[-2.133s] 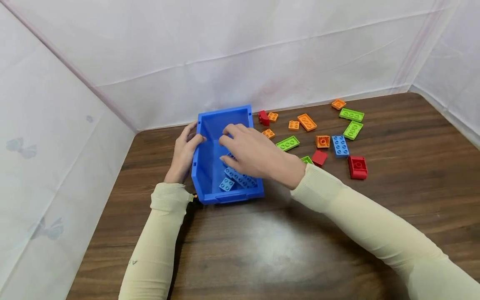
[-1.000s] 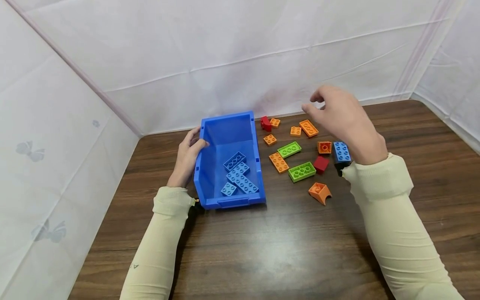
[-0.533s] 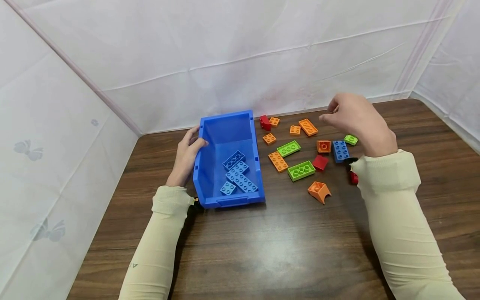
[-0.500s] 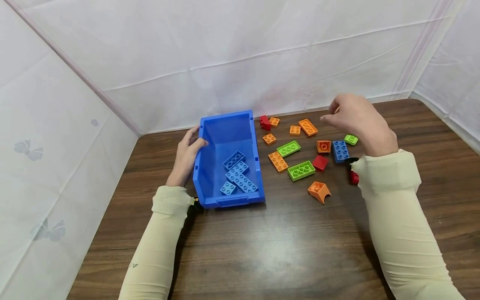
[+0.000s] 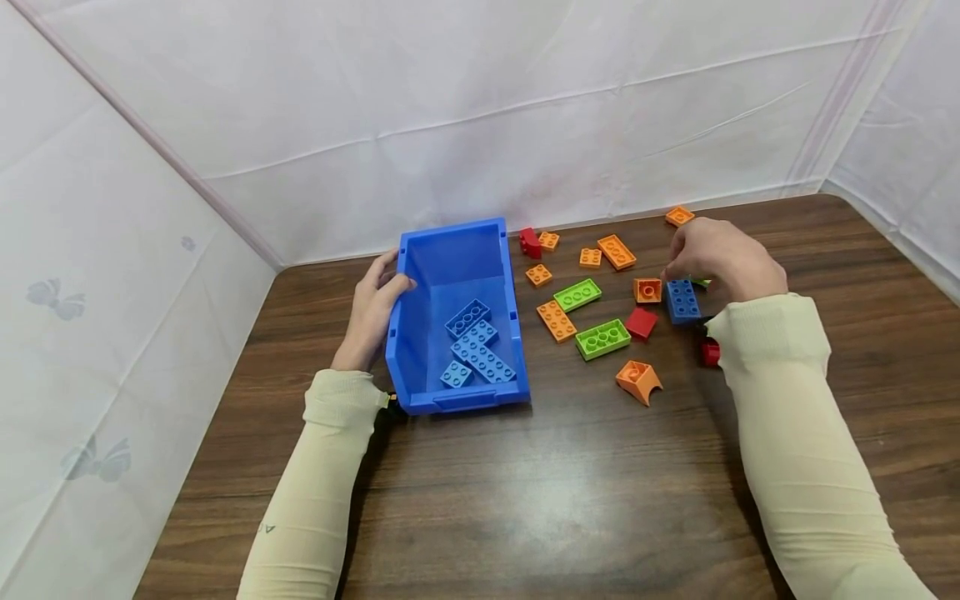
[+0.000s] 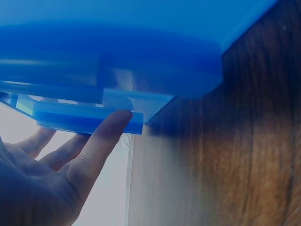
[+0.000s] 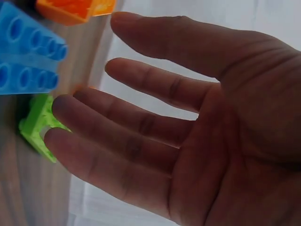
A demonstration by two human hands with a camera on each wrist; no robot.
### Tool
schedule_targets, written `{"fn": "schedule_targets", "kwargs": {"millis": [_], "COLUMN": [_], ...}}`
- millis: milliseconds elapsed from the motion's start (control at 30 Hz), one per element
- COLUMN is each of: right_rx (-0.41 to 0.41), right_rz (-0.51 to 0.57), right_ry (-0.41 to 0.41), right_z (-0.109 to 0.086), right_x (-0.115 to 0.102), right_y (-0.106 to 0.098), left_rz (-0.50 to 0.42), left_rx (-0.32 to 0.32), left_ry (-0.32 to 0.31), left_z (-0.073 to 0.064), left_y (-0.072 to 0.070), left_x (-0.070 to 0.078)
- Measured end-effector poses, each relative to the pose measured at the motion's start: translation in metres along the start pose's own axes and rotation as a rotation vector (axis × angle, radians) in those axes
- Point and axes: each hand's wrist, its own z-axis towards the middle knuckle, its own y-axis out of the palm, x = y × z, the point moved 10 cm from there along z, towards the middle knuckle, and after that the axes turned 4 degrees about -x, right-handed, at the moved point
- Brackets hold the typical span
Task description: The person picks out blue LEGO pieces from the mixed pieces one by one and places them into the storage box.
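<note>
My left hand [image 5: 365, 321] grips the left rim of a blue plastic bin [image 5: 468, 403], thumb over the edge and fingers outside it. In the left wrist view, the thumb lies against the bin's lip [image 6: 84, 123]. Several blue toy bricks [image 5: 483, 356] lie inside. On the right, my right hand [image 5: 726, 257] hangs low over the table, just behind a blue stud brick [image 5: 682, 301]. The right wrist view shows its palm [image 7: 207, 141] with nothing held and its fingers loosely extended. A green brick [image 7: 40, 125] is partly covered by those fingers.
Loose orange, green and red bricks lie between the bin and my right hand, among them an orange brick [image 5: 647, 290], a red one [image 5: 641, 323] and a green one [image 5: 603, 339]. An orange slope brick [image 5: 639, 382] is nearest me. White cloth [image 5: 480, 108] closes off the back.
My right hand has left the bin, swung right over the loose bricks, and come down toward the blue stud brick. The left hand keeps its grip on the bin.
</note>
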Motion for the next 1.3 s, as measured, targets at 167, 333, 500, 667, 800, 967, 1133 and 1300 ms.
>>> {"fn": "schedule_targets", "kwargs": {"millis": [167, 333, 500, 667, 800, 967, 1133, 1300], "right_rx": [-0.023, -0.035, -0.043, -0.051, -0.068, -0.086, -0.078, -0.074], "right_rz": [0.006, 0.048, 0.059, 0.028, 0.037, 0.05, 0.03, 0.011], "right_ry": [0.02, 0.006, 0.003, 0.001, 0.008, 0.024, 0.027, 0.04], "right_z": [0.005, 0.01, 0.011, 0.012, 0.013, 0.014, 0.015, 0.015], "right_x": [0.007, 0.008, 0.008, 0.009, 0.01, 0.012, 0.012, 0.013], "right_y": [0.005, 0.009, 0.011, 0.012, 0.015, 0.018, 0.019, 0.019], "left_rz": [0.01, 0.007, 0.008, 0.008, 0.014, 0.014, 0.01, 0.011], "left_rx": [0.0, 0.001, 0.0, 0.0, 0.004, 0.01, 0.012, 0.009], "left_ry": [-0.001, -0.001, -0.001, -0.006, -0.005, 0.001, -0.001, 0.0], "left_z": [0.0, -0.001, -0.001, -0.001, 0.0, 0.001, 0.001, 0.001], "left_y": [-0.001, -0.001, 0.0, 0.0, -0.001, -0.001, -0.002, -0.001], "left_x": [0.0, 0.0, 0.0, 0.001, 0.001, 0.001, 0.0, 0.0]}}
